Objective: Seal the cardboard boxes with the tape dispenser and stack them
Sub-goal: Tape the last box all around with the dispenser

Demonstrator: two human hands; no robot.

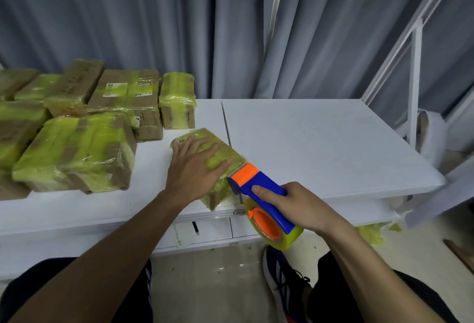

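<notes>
The left hand (197, 168) lay flat, fingers straight and spread, pressing down on top of a small cardboard box wrapped in yellow-green tape (233, 154). This box sat near the front edge of the white table (320, 143), turned at an angle, with its near corner reaching the table's edge.

The right hand (297, 204) was clenched around the handle of a blue and orange plastic tape dispenser (259, 184), thumb laid along the top of the blue body. The dispenser's toothed orange end touched the right near edge of the box, just beside the left fingertips (227, 163). Its roll of yellowish clear tape (287, 236) hung out past the near edge of the table, below the right hand.

On the far left of the table stood a crowded group of taped cardboard boxes (77, 130), some lying on others, all streaked with the same yellow-green tape. One smaller taped box (177, 102) stood at the right end of that group, apart from the box under the hand.

Grey pleated curtains (154, 14) hung behind the table, and a white metal frame (415, 66) rose on the right. A dark sports shoe with white stripes (282, 276) rested on the floor near the table, and a crumpled wad of yellow-green tape (372, 234) lay under its right end.
</notes>
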